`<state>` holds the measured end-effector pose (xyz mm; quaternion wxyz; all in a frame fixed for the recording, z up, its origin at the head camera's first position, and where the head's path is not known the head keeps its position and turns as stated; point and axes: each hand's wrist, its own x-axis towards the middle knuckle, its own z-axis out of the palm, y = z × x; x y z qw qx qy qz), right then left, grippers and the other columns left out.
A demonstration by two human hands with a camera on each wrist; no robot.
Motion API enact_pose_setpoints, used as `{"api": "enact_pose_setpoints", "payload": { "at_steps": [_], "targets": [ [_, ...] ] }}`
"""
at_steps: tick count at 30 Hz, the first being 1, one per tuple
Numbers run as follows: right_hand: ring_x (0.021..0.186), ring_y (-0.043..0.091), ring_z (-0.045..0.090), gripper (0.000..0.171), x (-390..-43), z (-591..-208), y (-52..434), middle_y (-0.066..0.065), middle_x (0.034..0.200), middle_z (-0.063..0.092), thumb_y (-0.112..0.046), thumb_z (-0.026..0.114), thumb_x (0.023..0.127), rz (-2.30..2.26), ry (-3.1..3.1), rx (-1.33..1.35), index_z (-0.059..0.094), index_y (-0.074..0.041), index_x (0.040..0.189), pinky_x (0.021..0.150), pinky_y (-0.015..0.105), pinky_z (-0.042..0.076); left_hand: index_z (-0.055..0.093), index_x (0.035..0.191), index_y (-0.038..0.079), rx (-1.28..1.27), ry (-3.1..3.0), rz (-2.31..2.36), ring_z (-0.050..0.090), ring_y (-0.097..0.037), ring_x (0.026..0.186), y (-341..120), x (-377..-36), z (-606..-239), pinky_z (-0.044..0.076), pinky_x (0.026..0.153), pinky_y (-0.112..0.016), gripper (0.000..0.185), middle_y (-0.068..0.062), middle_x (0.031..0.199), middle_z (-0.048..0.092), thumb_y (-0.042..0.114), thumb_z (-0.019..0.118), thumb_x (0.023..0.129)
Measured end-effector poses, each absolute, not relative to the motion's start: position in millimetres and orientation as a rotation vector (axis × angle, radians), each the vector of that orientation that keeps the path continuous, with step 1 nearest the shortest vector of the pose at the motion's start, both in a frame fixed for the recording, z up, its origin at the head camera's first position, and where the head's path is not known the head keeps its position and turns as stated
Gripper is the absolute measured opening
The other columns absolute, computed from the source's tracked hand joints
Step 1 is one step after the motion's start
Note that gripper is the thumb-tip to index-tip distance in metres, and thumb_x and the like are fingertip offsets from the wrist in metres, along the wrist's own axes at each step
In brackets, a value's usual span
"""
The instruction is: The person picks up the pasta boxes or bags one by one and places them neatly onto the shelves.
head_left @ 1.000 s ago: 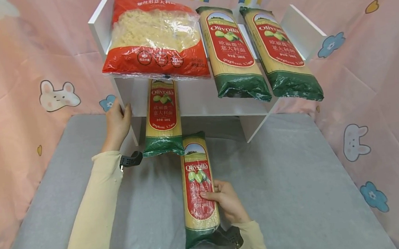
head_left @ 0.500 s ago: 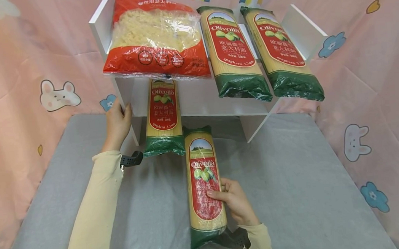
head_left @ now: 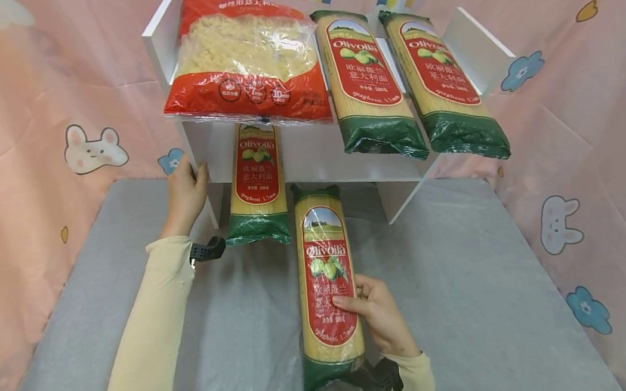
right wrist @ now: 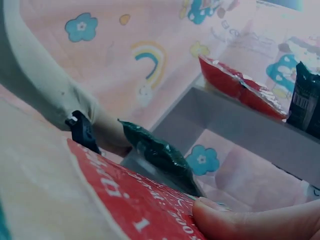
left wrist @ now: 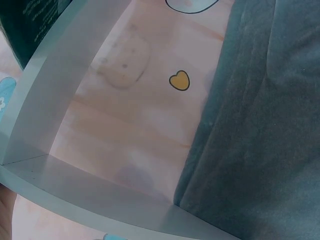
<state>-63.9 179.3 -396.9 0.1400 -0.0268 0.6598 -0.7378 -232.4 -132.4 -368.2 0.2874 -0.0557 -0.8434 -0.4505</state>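
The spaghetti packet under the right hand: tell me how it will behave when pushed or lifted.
The spaghetti packet lies long and straight on the grey cloth, so it probably lifts stiffly, like a bar. Its film looks glossy, so the right hand, gripping its edge, may slip. The thin strands could snap if bent. Lying flat, it seems unlikely to roll.

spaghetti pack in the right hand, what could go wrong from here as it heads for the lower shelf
1. The right hand pinches the spaghetti pack near its lower half only, so the long far end could sag or swing.
2. Its far end is close to the shelved pack jutting from the lower shelf, and might nudge it askew.
3. The macaroni bag overhangs the top shelf edge; jolting the white shelf, which the left hand grips, might tip it off.
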Motion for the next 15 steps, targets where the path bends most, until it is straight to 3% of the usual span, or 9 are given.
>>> {"api": "enact_pose_setpoints", "payload": {
  "at_steps": [7, 15],
  "targets": [
    [0.067, 0.014, 0.067, 0.012, -66.9, -390.3, 179.0, 0.002, 0.075, 0.070, 0.005, 0.061, 0.082, -2.158, 1.895, -0.094, 0.060, 0.001, 0.093, 0.063, 0.028, 0.053, 0.053, 0.103, -0.010, -0.146, -2.260, -1.217, 0.044, -0.026, 0.057, -132.7, -232.7, -368.6, 0.034, 0.054, -0.034, 0.020, -0.021, 0.070, 0.052, 0.007, 0.045, 0.098],
    [0.068, 0.015, 0.067, 0.012, -73.0, -383.3, 179.0, 0.003, 0.076, 0.070, 0.006, 0.061, 0.082, -2.166, 1.924, -0.138, 0.060, 0.003, 0.094, 0.063, 0.029, 0.053, 0.053, 0.101, -0.010, -0.158, -2.245, -1.221, 0.045, -0.026, 0.059, -132.2, -232.6, -367.9, 0.035, 0.054, -0.034, 0.019, -0.022, 0.073, 0.054, 0.007, 0.045, 0.098]
  ]
}}
